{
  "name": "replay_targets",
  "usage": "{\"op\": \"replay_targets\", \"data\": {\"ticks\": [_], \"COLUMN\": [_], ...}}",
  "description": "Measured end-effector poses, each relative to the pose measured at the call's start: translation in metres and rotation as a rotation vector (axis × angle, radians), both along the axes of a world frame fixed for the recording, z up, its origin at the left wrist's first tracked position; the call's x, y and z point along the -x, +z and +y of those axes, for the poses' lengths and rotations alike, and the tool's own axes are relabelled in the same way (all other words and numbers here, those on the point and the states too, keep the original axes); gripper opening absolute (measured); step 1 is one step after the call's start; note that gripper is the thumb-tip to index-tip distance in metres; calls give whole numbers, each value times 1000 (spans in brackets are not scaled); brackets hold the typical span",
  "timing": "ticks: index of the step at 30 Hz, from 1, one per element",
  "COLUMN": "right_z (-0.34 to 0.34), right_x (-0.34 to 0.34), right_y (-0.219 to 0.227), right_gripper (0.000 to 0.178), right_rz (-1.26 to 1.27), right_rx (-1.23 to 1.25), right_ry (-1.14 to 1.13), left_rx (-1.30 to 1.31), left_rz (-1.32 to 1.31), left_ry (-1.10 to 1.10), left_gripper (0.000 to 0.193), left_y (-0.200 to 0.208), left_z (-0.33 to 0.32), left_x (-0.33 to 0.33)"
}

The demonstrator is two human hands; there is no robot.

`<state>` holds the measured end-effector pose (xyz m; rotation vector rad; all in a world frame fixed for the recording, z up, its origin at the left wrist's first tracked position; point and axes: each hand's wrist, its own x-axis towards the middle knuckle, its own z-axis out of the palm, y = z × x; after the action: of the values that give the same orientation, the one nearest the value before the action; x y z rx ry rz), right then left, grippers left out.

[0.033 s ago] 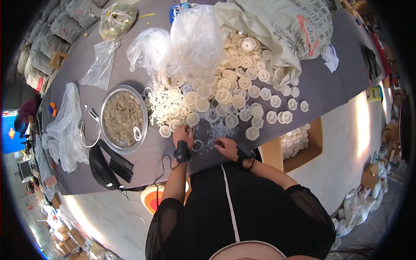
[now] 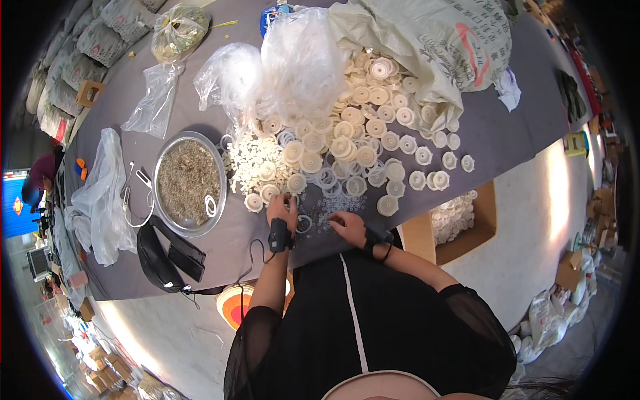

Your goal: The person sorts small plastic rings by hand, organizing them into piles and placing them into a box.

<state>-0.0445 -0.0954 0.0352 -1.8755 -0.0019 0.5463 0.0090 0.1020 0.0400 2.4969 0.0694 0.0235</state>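
Observation:
My left hand (image 2: 282,209) rests on the table, fingers bent together beside a cream plastic disc (image 2: 269,193) and the heap of small cream pieces (image 2: 257,159). Whatever it pinches, if anything, is hidden. To its right, my right hand (image 2: 349,227) has its fingers drawn together at the edge of many tiny clear pieces (image 2: 337,203); anything in them is too small to make out. A translucent ring (image 2: 304,224) lies between both hands. Beyond are more translucent rings (image 2: 325,178) and a large pile of cream toothed discs (image 2: 343,148). Both wrists wear black straps with devices.
A metal basin (image 2: 157,190) of small brownish parts stands left, near a black pouch (image 2: 155,257) and white cable (image 2: 137,225). Clear bags (image 2: 303,63) and a woven sack (image 2: 427,40) lie at the back. A cardboard box (image 2: 460,250) of white parts sits below the table's right edge.

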Motion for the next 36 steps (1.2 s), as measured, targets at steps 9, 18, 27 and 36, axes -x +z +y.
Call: {"op": "replay_targets", "data": {"ticks": [9, 18, 27, 36], "right_z": [-10, -89, -113, -91], "right_x": [-20, -12, -28, -32], "right_y": [-9, 6, 13, 1], "right_gripper": [23, 19, 21, 21], "right_rz": [499, 360, 463, 411], "right_rx": [-586, -500, -591, -617], "right_ry": [-277, -561, -514, -377], "left_rx": [541, 224, 61, -39], "left_rz": [137, 93, 26, 144], "left_ry": [-188, -127, -396, -451], "left_gripper": [11, 20, 21, 28], "left_y": [13, -9, -9, -21], "left_z": [-58, -80, -93, -106], "left_x": [34, 12, 1, 9]}}
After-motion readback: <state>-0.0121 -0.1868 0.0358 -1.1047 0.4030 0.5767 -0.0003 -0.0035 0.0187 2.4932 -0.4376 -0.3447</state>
